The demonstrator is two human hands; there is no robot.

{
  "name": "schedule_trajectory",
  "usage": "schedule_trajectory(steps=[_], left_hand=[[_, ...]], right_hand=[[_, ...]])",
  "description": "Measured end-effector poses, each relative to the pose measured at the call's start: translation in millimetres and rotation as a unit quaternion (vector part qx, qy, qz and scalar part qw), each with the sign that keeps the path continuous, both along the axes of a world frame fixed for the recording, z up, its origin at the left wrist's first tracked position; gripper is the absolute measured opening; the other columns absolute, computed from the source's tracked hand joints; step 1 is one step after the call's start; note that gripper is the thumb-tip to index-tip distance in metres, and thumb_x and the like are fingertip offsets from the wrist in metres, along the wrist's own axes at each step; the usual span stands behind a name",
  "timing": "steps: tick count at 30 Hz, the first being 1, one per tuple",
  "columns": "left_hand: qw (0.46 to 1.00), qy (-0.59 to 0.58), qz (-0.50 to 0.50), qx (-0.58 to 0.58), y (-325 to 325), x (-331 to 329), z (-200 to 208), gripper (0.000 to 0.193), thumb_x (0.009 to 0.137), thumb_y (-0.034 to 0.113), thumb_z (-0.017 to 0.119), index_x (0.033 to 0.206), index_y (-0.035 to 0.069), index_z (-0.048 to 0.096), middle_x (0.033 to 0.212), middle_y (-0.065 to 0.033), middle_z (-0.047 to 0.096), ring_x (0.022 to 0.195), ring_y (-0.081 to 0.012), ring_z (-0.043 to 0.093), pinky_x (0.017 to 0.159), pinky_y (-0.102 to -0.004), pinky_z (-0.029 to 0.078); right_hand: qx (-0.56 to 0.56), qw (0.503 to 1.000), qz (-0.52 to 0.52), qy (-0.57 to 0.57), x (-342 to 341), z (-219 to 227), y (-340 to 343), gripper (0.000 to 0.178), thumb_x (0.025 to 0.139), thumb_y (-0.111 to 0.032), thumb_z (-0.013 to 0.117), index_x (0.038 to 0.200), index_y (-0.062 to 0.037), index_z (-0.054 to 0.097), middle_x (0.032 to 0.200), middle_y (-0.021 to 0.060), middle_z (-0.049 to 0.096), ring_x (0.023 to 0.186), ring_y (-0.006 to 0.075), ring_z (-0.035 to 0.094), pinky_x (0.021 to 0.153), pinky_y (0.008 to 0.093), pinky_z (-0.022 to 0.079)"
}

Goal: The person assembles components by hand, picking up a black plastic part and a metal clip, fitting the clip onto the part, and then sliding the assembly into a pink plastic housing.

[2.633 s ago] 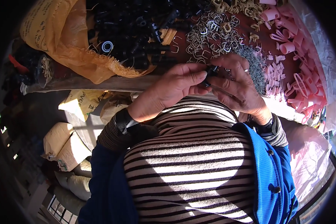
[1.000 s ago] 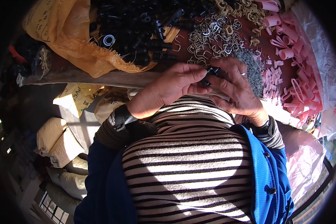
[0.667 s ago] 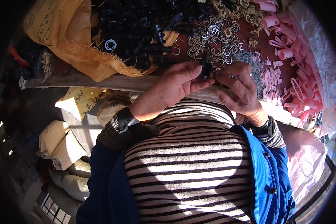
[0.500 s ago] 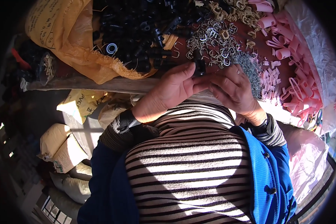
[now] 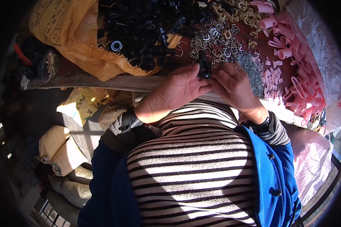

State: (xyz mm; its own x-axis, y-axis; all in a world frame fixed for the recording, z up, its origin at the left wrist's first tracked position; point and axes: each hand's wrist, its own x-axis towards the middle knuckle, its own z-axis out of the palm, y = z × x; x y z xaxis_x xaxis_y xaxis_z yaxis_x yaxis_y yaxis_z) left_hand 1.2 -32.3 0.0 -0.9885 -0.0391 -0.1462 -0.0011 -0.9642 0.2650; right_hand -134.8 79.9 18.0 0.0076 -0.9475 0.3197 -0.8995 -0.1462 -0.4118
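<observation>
A black plastic pipe fitting [image 5: 204, 69] stands roughly upright between my hands at the table's near edge. My left hand [image 5: 180, 85] grips it from the left, the thumb beside its body and the fingers under its lower end. At its right side is my right hand [image 5: 234, 84], closed, the thumb and fingertips pinched together against the fitting. Whatever small part lies in that pinch is hidden. Just beyond are loose metal clips [image 5: 212, 39], and a heap of similar black fittings [image 5: 140, 30] lies to the far left.
Beige clips [image 5: 226, 15] are piled at the back. Small grey pieces [image 5: 250, 72], pink bits [image 5: 272, 81] and pink strip loops [image 5: 308, 90] lie to the right. An orange woven sack [image 5: 72, 41] covers the table's left part. Bags [image 5: 62, 149] sit below, at left.
My right fingers have drawn back and curled at the fitting's side, so more of the fitting shows. My left hand keeps its hold, nearly in place.
</observation>
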Motion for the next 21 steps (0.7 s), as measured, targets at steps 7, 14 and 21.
schedule_trajectory(steps=[7,14,21], left_hand=[[1.0,-0.012,0.019,-0.015,0.8,-1.6,1.2,0.031,0.088,0.027,0.037,0.112,0.007,0.041,0.115,-0.0061,0.043,0.106,-0.0203,0.039,0.096,-0.0375,0.027],[0.999,-0.006,0.024,-0.023,1.1,-2.0,-3.9,0.029,0.088,0.026,0.037,0.11,0.007,0.042,0.11,-0.005,0.045,0.103,-0.0175,0.04,0.093,-0.0362,0.029],[0.998,-0.002,0.022,-0.051,5.0,-0.5,-2.9,0.029,0.086,0.028,0.041,0.107,0.008,0.043,0.108,-0.0042,0.045,0.104,-0.0153,0.039,0.094,-0.035,0.027]], right_hand=[[-0.002,1.0,-0.013,0.022,1.9,0.4,-1.7,0.016,0.063,-0.009,0.062,0.075,-0.0026,0.053,0.077,0.0074,0.052,0.065,0.022,0.052,0.057,0.032,0.04],[-0.007,1.0,-0.009,0.008,4.3,0.1,-6.3,0.014,0.064,-0.009,0.061,0.073,-0.0031,0.052,0.073,0.0074,0.05,0.061,0.0218,0.052,0.054,0.0315,0.04],[0.052,0.996,-0.034,-0.065,4.0,-0.3,-7.0,0.014,0.064,-0.008,0.061,0.07,-0.0035,0.05,0.068,0.0092,0.046,0.057,0.0263,0.051,0.05,0.0336,0.042]])
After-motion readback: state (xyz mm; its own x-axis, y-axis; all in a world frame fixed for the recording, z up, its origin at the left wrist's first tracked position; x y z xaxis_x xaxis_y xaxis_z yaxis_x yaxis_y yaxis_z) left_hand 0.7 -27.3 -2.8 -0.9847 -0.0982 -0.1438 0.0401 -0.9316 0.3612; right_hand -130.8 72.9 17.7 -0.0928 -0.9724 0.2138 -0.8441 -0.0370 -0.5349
